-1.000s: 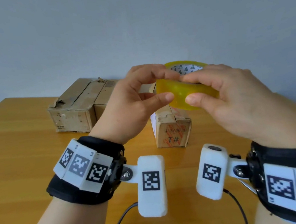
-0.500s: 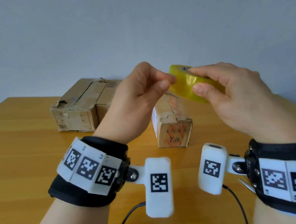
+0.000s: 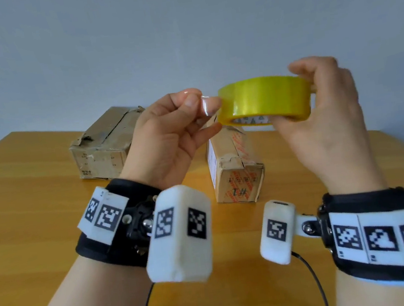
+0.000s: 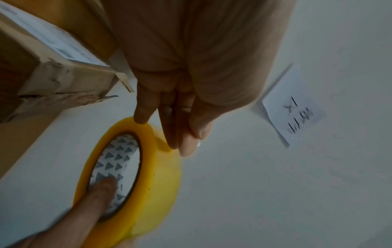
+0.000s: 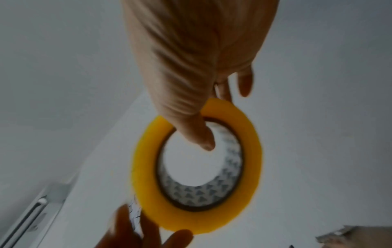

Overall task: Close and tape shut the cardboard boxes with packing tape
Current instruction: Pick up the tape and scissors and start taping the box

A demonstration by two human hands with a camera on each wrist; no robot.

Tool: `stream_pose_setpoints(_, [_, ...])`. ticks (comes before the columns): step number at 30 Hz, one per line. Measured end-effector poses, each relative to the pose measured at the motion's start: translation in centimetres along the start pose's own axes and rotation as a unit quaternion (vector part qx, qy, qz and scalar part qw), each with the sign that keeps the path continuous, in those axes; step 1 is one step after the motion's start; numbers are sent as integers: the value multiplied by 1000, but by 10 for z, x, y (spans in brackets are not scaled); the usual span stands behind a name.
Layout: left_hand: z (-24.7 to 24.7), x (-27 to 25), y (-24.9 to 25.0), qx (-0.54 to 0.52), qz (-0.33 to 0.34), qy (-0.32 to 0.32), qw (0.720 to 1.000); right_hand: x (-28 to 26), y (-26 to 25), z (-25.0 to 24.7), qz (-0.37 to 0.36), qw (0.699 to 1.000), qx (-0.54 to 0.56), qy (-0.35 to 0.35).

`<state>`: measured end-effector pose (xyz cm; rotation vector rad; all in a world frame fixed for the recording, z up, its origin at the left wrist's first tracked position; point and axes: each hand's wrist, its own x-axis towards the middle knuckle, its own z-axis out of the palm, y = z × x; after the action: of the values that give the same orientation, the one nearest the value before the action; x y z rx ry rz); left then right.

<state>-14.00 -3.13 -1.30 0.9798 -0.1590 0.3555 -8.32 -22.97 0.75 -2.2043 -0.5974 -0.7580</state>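
Tape roll (image 3: 263, 102) sits right of centre in the head view, yellow, held up in the air above the wooden tabletop (image 3: 27, 201). The right hand (image 3: 325, 121) has its grip wrapped around it, thumb poking into the core from below and fingers over the far edge. The left hand (image 3: 168, 136) is just left of the roll, thumb and forefinger pinching the clear loose end of tape (image 3: 205, 105), other fingers curled. Two cardboard boxes are on the tabletop behind the hands: a bigger one (image 3: 102, 145) at centre left, a smaller one (image 3: 236, 171) in the middle, both with ragged flaps. In the left wrist view, the left hand's fingers (image 4: 184, 134) come down from the top onto the roll's (image 4: 152, 181) outer face, and the right thumb (image 4: 101, 193) sits inside the core at lower left. In the right wrist view the roll (image 5: 197, 169) fills the middle, right thumb (image 5: 201, 134) hooked into it, left fingertips (image 5: 127, 228) blurry at the bottom.
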Motion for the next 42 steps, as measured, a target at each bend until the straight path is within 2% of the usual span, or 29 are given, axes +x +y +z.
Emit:
stream_pose_setpoints(2, [-3,3,-5,-38,-11,0,999,3,8,5,96,987,132,-8])
stream_pose_setpoints(4, [-3,4,-11,-39,-34,-3,999,5,15,11,191,936,293,-40])
stream_pose_setpoints(5, [-4,4,-14,-25,-48,3,999,6,19,15,220,914,337,-49])
stream_pose_setpoints(7, [-9,6,-20,16,-68,44,997,6,28,22,243,903,351,-41])
stream_pose_setpoints(11, [-13,4,-29,91,-107,120,983,6,37,28,259,897,353,55])
stream_pose_setpoints(15, [-8,2,-27,155,-119,155,968,6,32,28,286,865,411,35])
stream_pose_setpoints(19, [-12,1,-23,221,-108,200,948,4,27,33,268,876,400,25])
stream_pose_setpoints(23, [-11,-1,-28,263,-124,198,936,7,36,35,263,886,375,72])
stream_pose_setpoints(26, [-10,0,-34,292,-150,190,925,7,41,38,259,889,369,80])
stream_pose_setpoints(30, [-16,3,-33,278,-135,221,925,5,49,38,249,895,352,112])
stream_pose_setpoints(34, [-15,2,-40,289,-136,203,925,5,60,38,246,897,341,133])
stream_pose_setpoints(42, [-17,1,-49,283,-162,206,922,5,69,46,244,906,320,133])
